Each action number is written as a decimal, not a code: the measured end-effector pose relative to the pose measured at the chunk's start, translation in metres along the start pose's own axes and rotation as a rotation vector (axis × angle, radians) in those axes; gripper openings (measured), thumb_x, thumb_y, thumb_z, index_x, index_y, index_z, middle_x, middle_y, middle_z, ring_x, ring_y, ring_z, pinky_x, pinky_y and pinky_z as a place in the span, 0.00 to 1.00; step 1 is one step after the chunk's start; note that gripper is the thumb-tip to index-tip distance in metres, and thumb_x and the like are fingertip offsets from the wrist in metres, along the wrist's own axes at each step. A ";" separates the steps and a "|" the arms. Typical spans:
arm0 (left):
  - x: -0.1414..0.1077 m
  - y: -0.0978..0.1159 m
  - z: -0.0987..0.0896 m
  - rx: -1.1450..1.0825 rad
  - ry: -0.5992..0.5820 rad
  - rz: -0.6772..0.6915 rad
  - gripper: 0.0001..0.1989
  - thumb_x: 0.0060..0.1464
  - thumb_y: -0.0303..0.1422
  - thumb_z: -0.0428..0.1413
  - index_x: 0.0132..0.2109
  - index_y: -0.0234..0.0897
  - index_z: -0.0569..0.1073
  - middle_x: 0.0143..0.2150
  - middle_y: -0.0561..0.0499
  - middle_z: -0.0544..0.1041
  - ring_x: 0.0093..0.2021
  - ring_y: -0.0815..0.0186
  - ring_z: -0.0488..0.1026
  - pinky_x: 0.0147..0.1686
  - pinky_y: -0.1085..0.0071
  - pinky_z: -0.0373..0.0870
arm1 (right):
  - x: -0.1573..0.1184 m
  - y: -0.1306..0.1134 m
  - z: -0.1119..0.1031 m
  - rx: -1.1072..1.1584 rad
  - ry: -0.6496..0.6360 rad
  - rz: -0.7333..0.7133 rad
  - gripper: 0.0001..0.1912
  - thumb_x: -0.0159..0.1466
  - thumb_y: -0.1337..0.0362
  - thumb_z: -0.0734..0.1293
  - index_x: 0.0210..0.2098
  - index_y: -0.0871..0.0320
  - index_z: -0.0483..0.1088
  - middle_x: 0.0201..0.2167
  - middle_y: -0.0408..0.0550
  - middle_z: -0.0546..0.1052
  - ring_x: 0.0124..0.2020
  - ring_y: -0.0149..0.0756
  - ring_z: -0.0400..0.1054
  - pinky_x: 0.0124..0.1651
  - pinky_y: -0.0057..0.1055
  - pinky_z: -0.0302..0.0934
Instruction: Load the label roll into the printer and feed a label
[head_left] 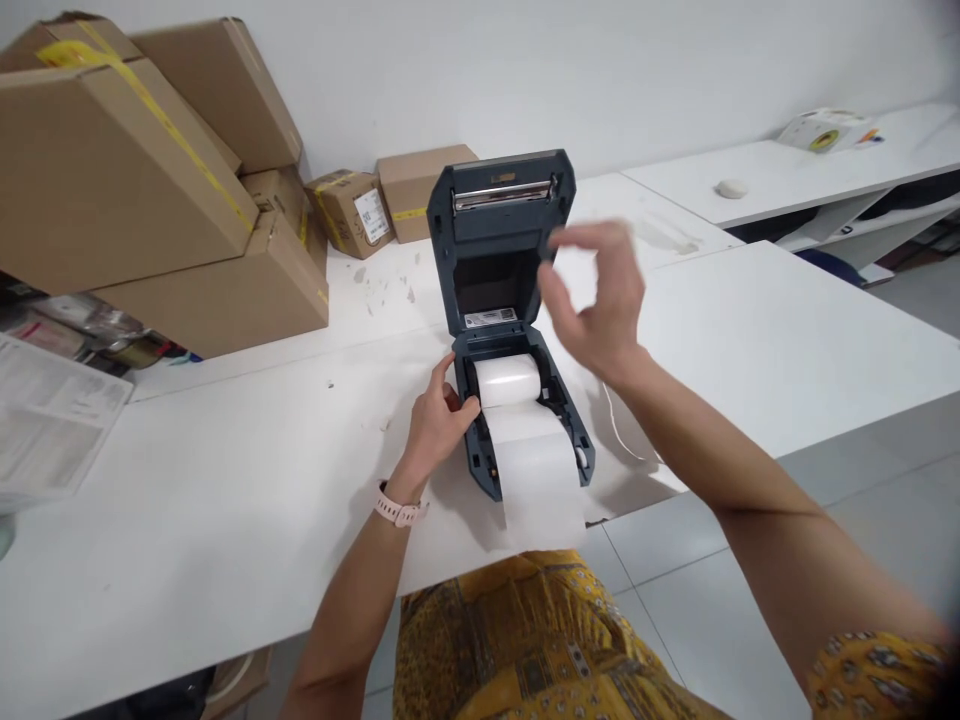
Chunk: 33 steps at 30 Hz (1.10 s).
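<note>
A dark grey label printer (477, 465) stands on the white table with its lid (491, 222) raised. Inside lies a white paper roll (508, 381), and its loose strip (536, 475) runs forward over the printer's front and hangs towards the table's edge. My left hand (441, 420) rests against the printer's left side, thumb and fingers apart at the rim by the roll. Raised beside the right edge of the lid is my right hand (600, 300), slightly blurred, thumb and forefinger curved apart with nothing between them.
Large cardboard boxes (135, 180) are stacked at the left, with two smaller boxes (351, 212) behind the printer. A white cable (619, 430) lies to its right. Printed sheets (52, 420) are at the far left. A white round object (731, 188) sits on the right-hand shelf unit.
</note>
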<state>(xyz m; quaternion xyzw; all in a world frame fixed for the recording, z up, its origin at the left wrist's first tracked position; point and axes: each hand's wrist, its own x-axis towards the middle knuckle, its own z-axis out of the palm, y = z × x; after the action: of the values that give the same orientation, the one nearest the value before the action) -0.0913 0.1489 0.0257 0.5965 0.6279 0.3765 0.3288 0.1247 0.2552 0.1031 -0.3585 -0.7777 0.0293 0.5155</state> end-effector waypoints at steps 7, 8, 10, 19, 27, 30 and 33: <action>0.002 0.017 -0.007 0.247 -0.128 -0.054 0.43 0.59 0.36 0.53 0.78 0.35 0.51 0.23 0.60 0.65 0.26 0.64 0.65 0.29 0.69 0.58 | -0.027 0.002 0.016 -0.087 -1.110 -0.060 0.39 0.64 0.47 0.72 0.69 0.55 0.65 0.55 0.60 0.81 0.54 0.62 0.76 0.58 0.57 0.66; 0.003 0.019 -0.008 0.270 -0.150 -0.064 0.43 0.59 0.36 0.52 0.78 0.35 0.49 0.23 0.60 0.66 0.26 0.64 0.66 0.30 0.68 0.58 | -0.023 0.000 0.021 -0.127 -1.167 -0.045 0.41 0.63 0.47 0.72 0.70 0.57 0.63 0.56 0.62 0.80 0.55 0.64 0.75 0.59 0.58 0.65; 0.004 0.021 -0.010 0.299 -0.179 -0.073 0.45 0.59 0.35 0.51 0.79 0.34 0.45 0.24 0.59 0.67 0.27 0.63 0.67 0.31 0.68 0.59 | -0.014 -0.003 0.029 -0.185 -1.226 -0.020 0.45 0.61 0.49 0.74 0.72 0.60 0.60 0.56 0.64 0.80 0.57 0.66 0.74 0.60 0.58 0.63; 0.005 0.022 -0.014 0.392 -0.226 -0.001 0.46 0.62 0.36 0.48 0.79 0.33 0.35 0.29 0.54 0.72 0.29 0.59 0.71 0.31 0.67 0.62 | 0.001 0.024 -0.045 0.662 -1.020 0.112 0.55 0.53 0.44 0.78 0.72 0.51 0.54 0.61 0.54 0.75 0.58 0.52 0.74 0.57 0.43 0.70; 0.005 0.023 -0.012 0.365 -0.203 -0.021 0.45 0.60 0.35 0.48 0.80 0.35 0.39 0.26 0.58 0.70 0.28 0.61 0.70 0.32 0.67 0.62 | -0.005 0.075 -0.100 0.322 -0.703 0.255 0.48 0.55 0.50 0.80 0.69 0.49 0.61 0.70 0.54 0.66 0.67 0.55 0.66 0.71 0.52 0.61; 0.006 0.023 -0.012 0.370 -0.203 -0.038 0.45 0.60 0.36 0.48 0.80 0.36 0.41 0.26 0.57 0.70 0.28 0.61 0.71 0.32 0.66 0.63 | -0.020 0.098 -0.080 0.307 -0.748 0.276 0.45 0.58 0.51 0.78 0.70 0.50 0.60 0.72 0.56 0.64 0.67 0.55 0.65 0.70 0.52 0.62; 0.006 0.023 -0.013 0.373 -0.190 -0.050 0.44 0.60 0.36 0.48 0.80 0.36 0.43 0.26 0.57 0.70 0.29 0.60 0.71 0.33 0.66 0.64 | -0.034 0.108 -0.056 0.288 -0.807 0.283 0.46 0.57 0.53 0.77 0.70 0.52 0.58 0.71 0.59 0.64 0.67 0.57 0.65 0.69 0.55 0.61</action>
<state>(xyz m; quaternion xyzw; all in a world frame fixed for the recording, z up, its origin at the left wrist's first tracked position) -0.0910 0.1543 0.0522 0.6642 0.6674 0.1877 0.2797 0.2344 0.2972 0.0580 -0.3458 -0.8479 0.3448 0.2064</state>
